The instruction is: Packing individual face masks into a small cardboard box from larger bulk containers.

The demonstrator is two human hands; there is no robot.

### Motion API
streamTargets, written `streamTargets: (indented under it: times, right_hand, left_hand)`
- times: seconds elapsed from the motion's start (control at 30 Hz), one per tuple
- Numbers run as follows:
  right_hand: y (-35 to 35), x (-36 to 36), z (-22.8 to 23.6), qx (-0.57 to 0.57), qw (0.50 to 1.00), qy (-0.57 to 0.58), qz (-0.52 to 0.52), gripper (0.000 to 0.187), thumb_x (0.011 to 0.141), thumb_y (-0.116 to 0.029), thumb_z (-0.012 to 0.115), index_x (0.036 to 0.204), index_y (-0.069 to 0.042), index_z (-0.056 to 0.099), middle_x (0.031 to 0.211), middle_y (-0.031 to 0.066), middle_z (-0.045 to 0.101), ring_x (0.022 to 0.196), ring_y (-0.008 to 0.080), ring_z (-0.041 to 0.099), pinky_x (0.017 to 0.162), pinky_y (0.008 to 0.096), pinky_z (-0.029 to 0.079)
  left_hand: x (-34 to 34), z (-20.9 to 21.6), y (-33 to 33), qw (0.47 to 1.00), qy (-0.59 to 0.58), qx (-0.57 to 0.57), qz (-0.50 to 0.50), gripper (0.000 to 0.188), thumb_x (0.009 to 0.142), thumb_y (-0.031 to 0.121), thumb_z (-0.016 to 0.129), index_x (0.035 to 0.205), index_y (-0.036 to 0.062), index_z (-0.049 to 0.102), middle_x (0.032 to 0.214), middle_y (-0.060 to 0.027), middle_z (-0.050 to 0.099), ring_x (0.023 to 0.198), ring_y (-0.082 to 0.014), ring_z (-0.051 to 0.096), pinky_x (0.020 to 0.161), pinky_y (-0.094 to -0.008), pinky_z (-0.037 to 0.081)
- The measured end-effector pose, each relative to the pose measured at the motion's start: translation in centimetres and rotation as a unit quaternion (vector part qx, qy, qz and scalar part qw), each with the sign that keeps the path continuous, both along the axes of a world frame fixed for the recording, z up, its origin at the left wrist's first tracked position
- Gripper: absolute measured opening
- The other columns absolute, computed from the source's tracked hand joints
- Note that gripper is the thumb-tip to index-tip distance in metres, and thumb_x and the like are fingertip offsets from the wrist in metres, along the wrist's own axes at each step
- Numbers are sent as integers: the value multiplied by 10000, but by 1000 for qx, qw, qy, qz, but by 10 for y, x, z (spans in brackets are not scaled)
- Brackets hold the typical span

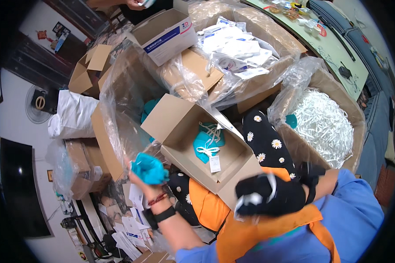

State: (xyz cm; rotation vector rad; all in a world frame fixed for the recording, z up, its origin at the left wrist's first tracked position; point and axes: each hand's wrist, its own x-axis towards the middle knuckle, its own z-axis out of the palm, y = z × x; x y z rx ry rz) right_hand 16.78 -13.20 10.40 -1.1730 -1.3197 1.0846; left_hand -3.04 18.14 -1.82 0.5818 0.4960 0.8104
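My left hand (138, 178) is closed round a crumpled teal face mask (150, 168), left of an open cardboard box (186, 164) on my lap. In this box lies another teal face mask (202, 151) with white straps tied in a bow, and a small white printed slip (215, 164) beside it. My right hand (272, 195), in a black glove, is over the near right side of the box, against my orange apron (215, 210). White strips show on the glove. Motion blur smears its fingers, so I cannot tell their grip.
A plastic-lined carton (123, 101) with teal items stands left. Flat white packets (237, 48) fill a far carton, with a white-and-blue box (173, 44) beside it. White straps (324, 127) fill a right carton. Another person's hand (135, 4) shows at the top.
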Motion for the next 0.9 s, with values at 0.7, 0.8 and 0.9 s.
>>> streamTargets:
  times: [0.7, 0.8, 0.9]
  right_hand:
    - [-205, 219, -43, -223, 540, -395, -709, 287, 874, -299, 698, 807, -33, 614, 728, 72, 621, 661, 194, 590, 613, 315, 453]
    - [-235, 234, -79, -284, 566, -577, -516, 384, 810, -390, 716, 965, -47, 637, 1006, 182, 622, 886, 345, 626, 752, 412, 496]
    - [-261, 228, -93, -510, 586, -486, -401, 545, 774, -474, 693, 1169, -100, 657, 1264, 236, 553, 1051, 373, 607, 880, 454, 491]
  left_hand:
    - [-110, -129, 331, 841, 492, 166, 154, 549, 1000, 454, 364, 1339, 44, 504, 1323, -104, 542, 1136, -287, 534, 1024, -419, 396]
    - [-142, -120, 351, 770, 586, 194, 161, 479, 992, 369, 380, 1236, 3, 572, 1239, -131, 602, 1052, -294, 573, 941, -402, 451]
    - [-79, -126, 320, 446, 831, 332, 27, 281, 889, 105, 455, 1057, -82, 581, 1080, -230, 636, 945, -312, 601, 843, -410, 467]
